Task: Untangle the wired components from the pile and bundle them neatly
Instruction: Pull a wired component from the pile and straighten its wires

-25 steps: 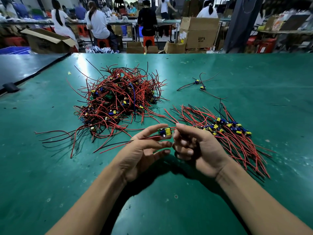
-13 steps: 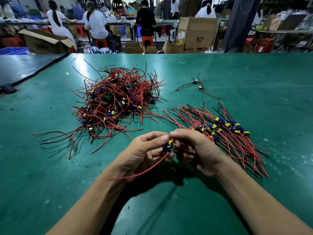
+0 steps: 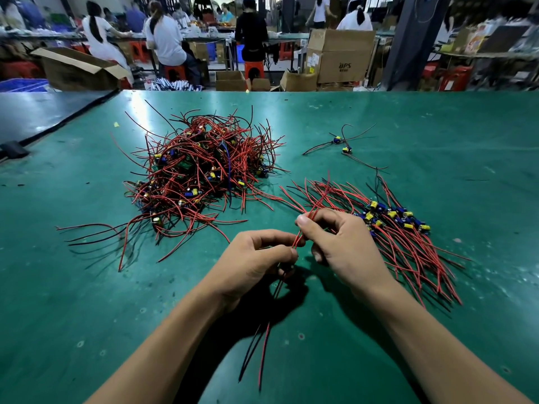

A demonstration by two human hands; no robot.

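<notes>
We hold a few wires point(image 3: 298, 238) between both hands, just above the counter point(image 3: 87, 287) and close to us. The left hand point(image 3: 253, 258) is curled, its thumb and forefinger pinching the red wires where they meet. Black and red ends trail out from under it toward us. The right hand point(image 3: 347, 246) pinches the same red wires a little higher with thumb and forefinger, its other fingers folded in. Their tips rise past the thumb. Whether a component sits in either palm, we cannot tell. Just beside the right hand lies a row point(image 3: 393, 228) of sorted pieces. Their yellow and blue parts are grouped together and their red wires fan out on either side. To the left, farther off, sits the pile point(image 3: 204, 170), a tangled heap of red and black wire with small parts caught in it. A loose pair point(image 3: 342, 144) lies apart, beyond the row. Past the counter's far edge an open box point(image 3: 78, 68) stands at the left, its inside hidden from us. A blue crate point(image 3: 23, 84) is near it and shut boxes point(image 3: 341, 53) are stacked toward the right. People point(image 3: 166, 39) work at benches behind.
</notes>
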